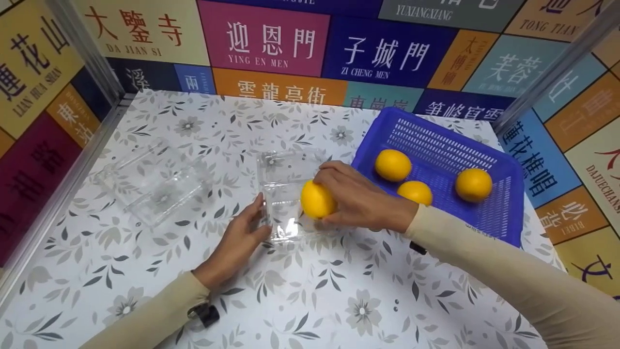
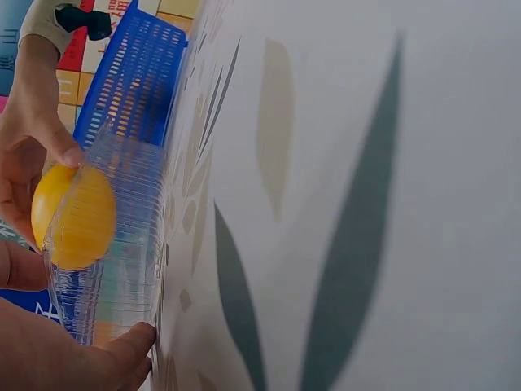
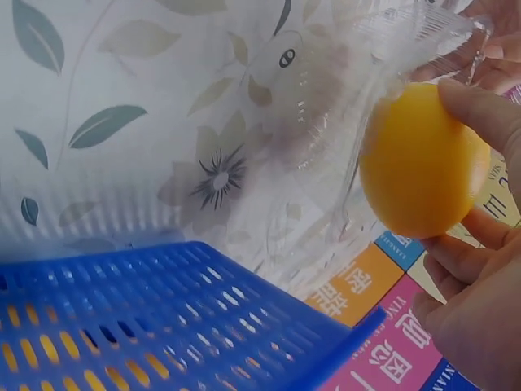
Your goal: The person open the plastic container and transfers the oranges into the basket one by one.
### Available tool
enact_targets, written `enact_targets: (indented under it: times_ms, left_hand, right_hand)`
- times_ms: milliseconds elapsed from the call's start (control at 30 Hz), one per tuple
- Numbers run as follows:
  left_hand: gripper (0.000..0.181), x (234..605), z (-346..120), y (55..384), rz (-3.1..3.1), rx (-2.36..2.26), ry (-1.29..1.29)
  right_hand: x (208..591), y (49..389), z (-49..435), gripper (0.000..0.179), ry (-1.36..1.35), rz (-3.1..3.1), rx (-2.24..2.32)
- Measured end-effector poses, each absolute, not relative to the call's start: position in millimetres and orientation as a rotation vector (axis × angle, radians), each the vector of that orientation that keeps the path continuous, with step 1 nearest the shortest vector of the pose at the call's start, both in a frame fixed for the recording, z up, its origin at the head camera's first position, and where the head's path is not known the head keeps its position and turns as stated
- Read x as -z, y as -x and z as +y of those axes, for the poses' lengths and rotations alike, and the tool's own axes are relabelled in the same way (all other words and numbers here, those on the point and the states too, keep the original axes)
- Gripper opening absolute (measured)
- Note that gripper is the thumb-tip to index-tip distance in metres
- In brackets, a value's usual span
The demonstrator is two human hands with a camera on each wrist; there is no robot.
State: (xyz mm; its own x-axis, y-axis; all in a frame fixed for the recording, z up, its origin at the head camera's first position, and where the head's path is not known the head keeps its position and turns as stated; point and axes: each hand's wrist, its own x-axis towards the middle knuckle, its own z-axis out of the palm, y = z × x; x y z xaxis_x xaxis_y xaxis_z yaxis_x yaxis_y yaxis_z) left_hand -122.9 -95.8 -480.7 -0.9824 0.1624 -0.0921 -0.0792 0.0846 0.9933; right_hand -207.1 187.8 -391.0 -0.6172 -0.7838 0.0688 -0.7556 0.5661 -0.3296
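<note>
My right hand grips an orange between thumb and fingers, over the right half of a clear plastic clamshell box. In the right wrist view the orange shows just beside the box's thin wall. The left hand touches the near left side of that box, thumb and fingers spread apart. The left wrist view has the orange partly behind the clear plastic. Right of the box, a blue plastic basket holds three more oranges, one of them near its left wall.
A second clear plastic box lies at the left of the table, which has a leaf-and-flower cover. Printed panels with characters stand behind and at both sides. Metal posts mark the back corners.
</note>
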Motion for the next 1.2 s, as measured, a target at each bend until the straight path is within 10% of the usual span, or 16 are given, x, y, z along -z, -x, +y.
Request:
enact_targets:
  times_ms: [1200]
  left_hand:
    - [0.086,482.1,-96.8,120.5,2.136,-2.045,-0.074]
  right_hand:
    - [337.9,229.7,246.9,0.074,1.211,2.960,0.643]
